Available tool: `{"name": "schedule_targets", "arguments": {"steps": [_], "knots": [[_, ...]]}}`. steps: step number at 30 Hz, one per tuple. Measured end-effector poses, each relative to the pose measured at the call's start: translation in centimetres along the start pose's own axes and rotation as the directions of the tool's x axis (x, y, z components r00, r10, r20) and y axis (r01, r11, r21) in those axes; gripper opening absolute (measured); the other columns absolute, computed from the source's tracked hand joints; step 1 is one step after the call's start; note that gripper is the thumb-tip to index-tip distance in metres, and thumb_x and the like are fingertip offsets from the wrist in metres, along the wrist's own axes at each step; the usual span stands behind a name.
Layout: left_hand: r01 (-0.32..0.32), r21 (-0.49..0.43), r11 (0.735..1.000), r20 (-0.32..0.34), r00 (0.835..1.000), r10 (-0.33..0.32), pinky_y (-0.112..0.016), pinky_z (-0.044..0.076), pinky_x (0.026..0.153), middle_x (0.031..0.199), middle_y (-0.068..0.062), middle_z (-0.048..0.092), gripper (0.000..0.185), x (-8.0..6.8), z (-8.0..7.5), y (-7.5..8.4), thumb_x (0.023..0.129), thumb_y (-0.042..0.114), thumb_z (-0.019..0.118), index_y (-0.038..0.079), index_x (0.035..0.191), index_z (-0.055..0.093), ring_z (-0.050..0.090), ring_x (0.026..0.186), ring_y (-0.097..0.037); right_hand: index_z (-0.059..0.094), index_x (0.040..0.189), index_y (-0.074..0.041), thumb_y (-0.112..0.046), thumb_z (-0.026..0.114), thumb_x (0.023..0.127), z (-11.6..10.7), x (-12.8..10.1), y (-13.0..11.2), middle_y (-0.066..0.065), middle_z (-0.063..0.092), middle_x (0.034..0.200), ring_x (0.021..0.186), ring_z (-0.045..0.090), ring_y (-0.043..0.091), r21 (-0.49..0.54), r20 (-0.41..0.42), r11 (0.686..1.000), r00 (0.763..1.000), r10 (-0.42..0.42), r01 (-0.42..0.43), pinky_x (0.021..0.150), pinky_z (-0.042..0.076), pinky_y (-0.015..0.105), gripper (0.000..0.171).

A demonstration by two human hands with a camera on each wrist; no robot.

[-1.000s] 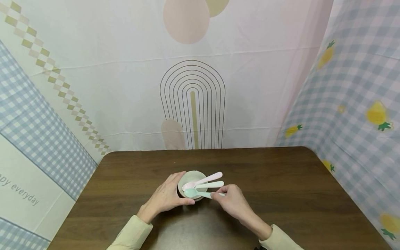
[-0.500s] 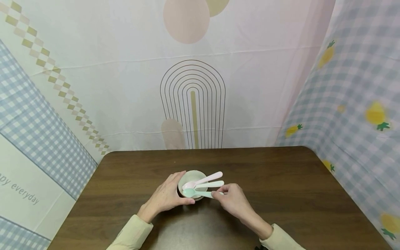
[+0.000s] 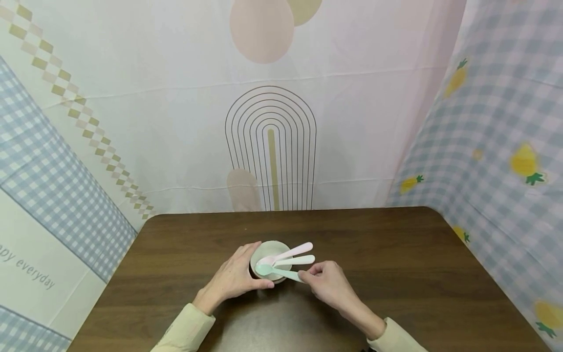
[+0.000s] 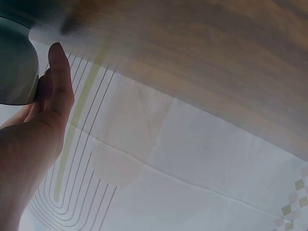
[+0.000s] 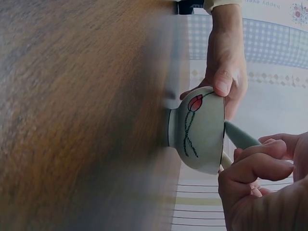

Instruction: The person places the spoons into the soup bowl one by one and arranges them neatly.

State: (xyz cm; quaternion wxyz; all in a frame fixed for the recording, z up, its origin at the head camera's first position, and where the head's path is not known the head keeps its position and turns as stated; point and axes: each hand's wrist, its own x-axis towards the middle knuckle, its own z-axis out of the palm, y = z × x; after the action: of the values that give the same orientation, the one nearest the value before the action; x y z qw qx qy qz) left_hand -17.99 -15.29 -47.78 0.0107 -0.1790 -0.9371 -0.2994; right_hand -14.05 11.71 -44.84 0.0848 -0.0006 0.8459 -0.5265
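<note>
A small pale bowl (image 3: 269,248) stands on the brown table. My left hand (image 3: 233,275) grips it from the left, thumb at the near side and fingers around the far side. In the right wrist view the bowl's outside (image 5: 204,137) carries a red tulip drawing. A pink spoon (image 3: 299,249) and a white spoon (image 3: 299,260) lean in the bowl, their handles over the right rim. My right hand (image 3: 330,284) pinches the handle of a mint green spoon (image 3: 285,273), whose head is over the inside of the bowl. The left wrist view shows part of the bowl (image 4: 17,67) against the left fingers.
The dark wooden table (image 3: 396,254) reaches back to a white patterned cloth (image 3: 360,137). Blue checked cloth (image 3: 497,161) with pineapples hangs on the right, and another checked cloth (image 3: 48,151) hangs on the left.
The mint green spoon's head has shifted slightly left and its handle has tilted toward the front of the table, with the right hand still pinching it. The left hand and bowl have stayed put.
</note>
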Motion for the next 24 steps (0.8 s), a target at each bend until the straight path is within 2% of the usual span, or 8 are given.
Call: {"name": "schedule_targets", "arguments": {"steps": [8, 15, 24], "knots": [[-0.004, 0.009, 1.0, -0.001, 1.0, 0.004, -0.058, 0.054, 0.112, 0.158, -0.012, 0.06, 0.113, 0.0, 0.01, -0.12, 0.073, 0.061, 0.095, 0.007, 0.162, 0.05, 0.059, 0.144, -0.031, 0.076, 0.083, 0.001, -0.026, 0.078, 0.096, -0.04, 0.02, 0.18, -0.008, 0.048, 0.051, 0.047, 0.04, 0.007, 0.031, 0.033, 1.0, 0.999, 0.005, -0.006, 0.047, 0.029, 0.022, 0.03], [-0.001, 0.007, 1.0, 0.0, 1.0, 0.001, -0.058, 0.053, 0.113, 0.158, -0.012, 0.061, 0.113, 0.01, 0.06, -0.11, 0.073, 0.06, 0.096, 0.007, 0.162, 0.05, 0.058, 0.145, -0.031, 0.073, 0.085, 0.003, -0.023, 0.075, 0.099, 0.17, 0.46, 0.21, -0.006, 0.047, 0.052, 0.047, 0.039, 0.007, 0.095, 0.03, 0.994, 0.998, 0.047, -0.049, 0.046, 0.029, 0.022, 0.03], [0.002, 0.008, 1.0, 0.002, 1.0, -0.002, -0.059, 0.053, 0.113, 0.159, -0.012, 0.06, 0.113, 0.04, 0.05, -0.13, 0.074, 0.06, 0.096, 0.007, 0.162, 0.049, 0.058, 0.146, -0.032, 0.071, 0.086, 0.0, -0.023, 0.075, 0.099, 0.16, 0.64, 0.27, -0.005, 0.048, 0.054, 0.047, 0.039, 0.008, 0.169, 0.029, 0.982, 0.996, 0.083, -0.087, 0.046, 0.031, 0.021, 0.027]]}}
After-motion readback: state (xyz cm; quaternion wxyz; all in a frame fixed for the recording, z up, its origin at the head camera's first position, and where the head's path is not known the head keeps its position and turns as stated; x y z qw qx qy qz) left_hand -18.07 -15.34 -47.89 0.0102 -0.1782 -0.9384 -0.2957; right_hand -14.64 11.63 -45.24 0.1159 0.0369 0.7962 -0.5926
